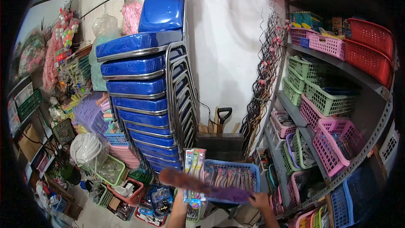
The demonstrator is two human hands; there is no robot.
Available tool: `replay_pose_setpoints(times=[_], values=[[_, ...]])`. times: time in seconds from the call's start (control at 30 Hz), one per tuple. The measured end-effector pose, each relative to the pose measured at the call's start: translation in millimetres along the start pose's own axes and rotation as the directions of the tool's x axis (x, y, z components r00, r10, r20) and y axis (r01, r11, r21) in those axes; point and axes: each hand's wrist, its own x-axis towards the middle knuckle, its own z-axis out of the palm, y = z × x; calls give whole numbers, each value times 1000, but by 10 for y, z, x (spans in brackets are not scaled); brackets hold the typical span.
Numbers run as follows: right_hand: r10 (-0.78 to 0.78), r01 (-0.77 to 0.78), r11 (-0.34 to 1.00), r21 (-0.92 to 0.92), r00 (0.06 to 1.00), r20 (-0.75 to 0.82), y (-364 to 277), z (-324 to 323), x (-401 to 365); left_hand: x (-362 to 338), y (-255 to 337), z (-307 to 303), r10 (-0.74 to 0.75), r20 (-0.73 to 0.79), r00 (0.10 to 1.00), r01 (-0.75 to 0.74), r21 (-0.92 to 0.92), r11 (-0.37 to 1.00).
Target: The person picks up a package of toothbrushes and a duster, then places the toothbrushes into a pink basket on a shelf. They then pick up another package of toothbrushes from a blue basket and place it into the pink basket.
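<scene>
My right hand [260, 201] is closed around the thin end of a feather duster [230, 194], brown at one end and purple at the other, blurred by motion. The duster stretches leftward across the front of several packaged toothbrushes [195, 164]. My left hand [179, 202] is at the lower left of those packs and appears to grip them, its fingers mostly hidden. Behind the duster sits a blue basket [258, 177] filled with rows of similar slim packs [230, 176].
A tall stack of blue chairs [139, 86] rises at the centre left. Metal shelves [337, 67] with plastic baskets line the right side. Several baskets of goods [126, 192] crowd the floor at left. A black-handled tool [224, 114] leans on the white wall.
</scene>
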Motion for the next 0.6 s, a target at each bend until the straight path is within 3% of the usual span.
replay_pose_setpoints(times=[0.07,0.13,0.17,0.23,0.27,0.33,0.37,0.4,0.47,0.53,0.6], values=[[-16,16,999,-31,999,29,-87,-10,-67,-10,12,-47,-6,20,1000,7,-46,999],[204,-206,979,-3,967,152,-135,3,-79,-11,25,-104,-11,41,999,14,-92,996],[204,-206,979,-2,967,152,-124,39,-47,-12,27,-138,-12,51,999,18,-116,993],[471,-500,864,59,844,258,-87,150,54,-21,26,-217,-12,68,998,24,-164,986],[472,-502,863,61,842,262,-94,211,98,-35,23,-263,-13,74,997,26,-188,982],[577,-605,779,163,794,191,-117,356,201,69,-50,-423,12,-203,979,23,166,986],[580,-610,776,164,791,197,-112,445,228,50,-101,-336,34,-293,955,16,166,986],[575,-598,763,245,802,165,-96,546,260,74,-91,-585,-54,-213,975,65,44,997],[573,-582,745,325,808,135,-10,766,312,35,-154,-292,-18,-242,970,50,125,991],[614,-611,789,-61,786,78,74,973,316,16,-170,-121,-15,-265,964,44,105,994],[631,-616,775,-140,769,105,155,1119,257,7,-173,-69,-8,-285,959,34,87,996]])
